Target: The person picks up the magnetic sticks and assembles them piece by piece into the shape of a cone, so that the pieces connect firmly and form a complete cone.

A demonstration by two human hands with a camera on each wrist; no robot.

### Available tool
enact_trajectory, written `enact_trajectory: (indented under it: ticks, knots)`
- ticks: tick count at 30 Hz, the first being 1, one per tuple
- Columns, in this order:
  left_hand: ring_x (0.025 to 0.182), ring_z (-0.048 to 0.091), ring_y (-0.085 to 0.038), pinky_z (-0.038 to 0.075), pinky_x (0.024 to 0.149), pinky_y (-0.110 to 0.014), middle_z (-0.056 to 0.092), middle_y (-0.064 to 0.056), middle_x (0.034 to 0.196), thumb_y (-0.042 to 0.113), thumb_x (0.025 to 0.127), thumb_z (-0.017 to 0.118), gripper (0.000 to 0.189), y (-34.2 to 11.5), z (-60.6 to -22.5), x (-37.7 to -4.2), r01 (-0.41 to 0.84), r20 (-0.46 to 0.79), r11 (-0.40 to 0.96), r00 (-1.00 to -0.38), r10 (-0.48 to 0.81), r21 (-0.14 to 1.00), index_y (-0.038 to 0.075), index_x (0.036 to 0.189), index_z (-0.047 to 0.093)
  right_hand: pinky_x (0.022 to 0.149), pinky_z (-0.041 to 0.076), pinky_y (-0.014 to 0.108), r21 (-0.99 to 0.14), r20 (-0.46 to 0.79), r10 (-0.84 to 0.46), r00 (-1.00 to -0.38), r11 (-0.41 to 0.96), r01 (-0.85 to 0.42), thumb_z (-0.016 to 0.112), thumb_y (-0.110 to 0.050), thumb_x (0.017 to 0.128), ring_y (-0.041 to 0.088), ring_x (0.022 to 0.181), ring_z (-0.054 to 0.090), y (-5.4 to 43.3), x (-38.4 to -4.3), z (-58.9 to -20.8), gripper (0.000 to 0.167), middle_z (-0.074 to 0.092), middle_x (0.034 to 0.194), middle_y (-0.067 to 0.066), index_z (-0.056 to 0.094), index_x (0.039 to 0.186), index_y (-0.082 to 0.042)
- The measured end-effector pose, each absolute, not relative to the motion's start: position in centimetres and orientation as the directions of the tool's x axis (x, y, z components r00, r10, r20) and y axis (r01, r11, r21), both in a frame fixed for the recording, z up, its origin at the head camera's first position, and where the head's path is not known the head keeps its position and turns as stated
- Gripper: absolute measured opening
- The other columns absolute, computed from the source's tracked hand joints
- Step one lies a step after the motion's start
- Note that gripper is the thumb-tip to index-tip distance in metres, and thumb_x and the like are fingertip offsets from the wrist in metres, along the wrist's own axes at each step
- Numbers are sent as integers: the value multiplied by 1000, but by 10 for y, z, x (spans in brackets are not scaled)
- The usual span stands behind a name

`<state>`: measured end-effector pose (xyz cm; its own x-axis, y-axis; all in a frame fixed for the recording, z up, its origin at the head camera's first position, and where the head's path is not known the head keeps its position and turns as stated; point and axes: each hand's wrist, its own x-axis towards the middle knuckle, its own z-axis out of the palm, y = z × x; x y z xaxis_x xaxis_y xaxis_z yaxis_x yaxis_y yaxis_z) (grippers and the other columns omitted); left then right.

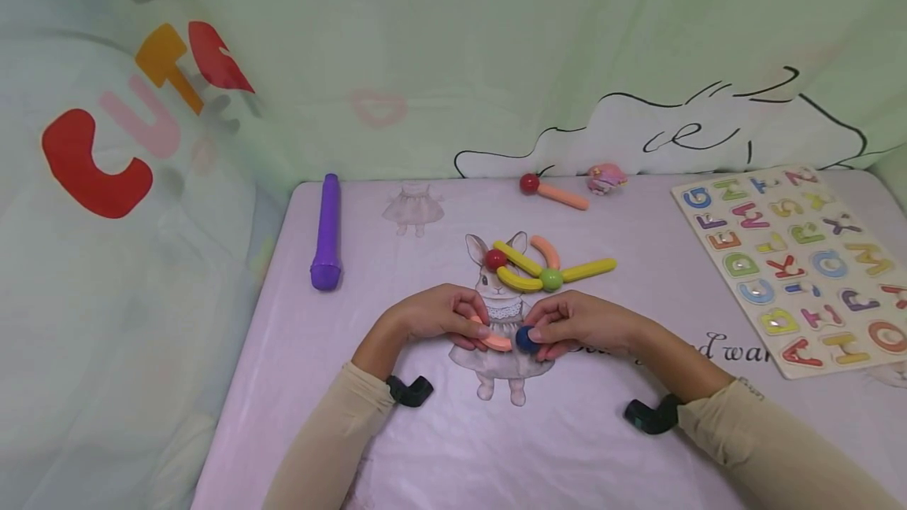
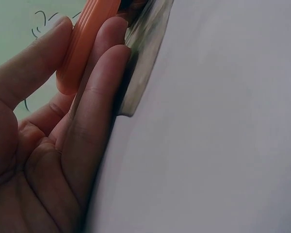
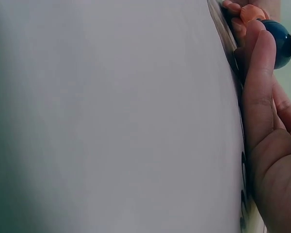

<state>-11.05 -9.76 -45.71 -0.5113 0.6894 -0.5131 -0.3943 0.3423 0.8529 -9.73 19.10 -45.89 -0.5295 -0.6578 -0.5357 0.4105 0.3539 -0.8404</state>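
Note:
Between the thumb and fingers of my left hand is an orange curved stick, ridged along its length in the left wrist view. My right hand pinches a dark blue ball. In the head view a small gap shows between stick and ball, both held low over the table's printed rabbit. Just beyond the hands lies a joined piece: a red ball and a green ball linked by yellow sticks, with a straight yellow stick and an orange curved stick at the green ball.
A purple microphone-shaped stick lies at the left. Along the back edge are a red ball with an orange stick and a small pink toy. A wooden alphabet board lies at the right. Curtains hang behind and left.

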Motion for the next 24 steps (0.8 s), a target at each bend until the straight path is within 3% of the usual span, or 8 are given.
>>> enact_trajectory:
  ticks: [24]
  knots:
    - [80, 75, -14, 62, 76, -29, 74, -4, 88, 7, 95, 72, 16, -97, -455, -110, -397, -522, 351, -509, 685, 848, 1, 105, 61, 81, 61, 31, -825, -558, -656, -508, 375, 422, 75, -26, 95, 19, 85, 75, 188, -97, -458, 46, 74, 101, 10, 63, 127, 4]
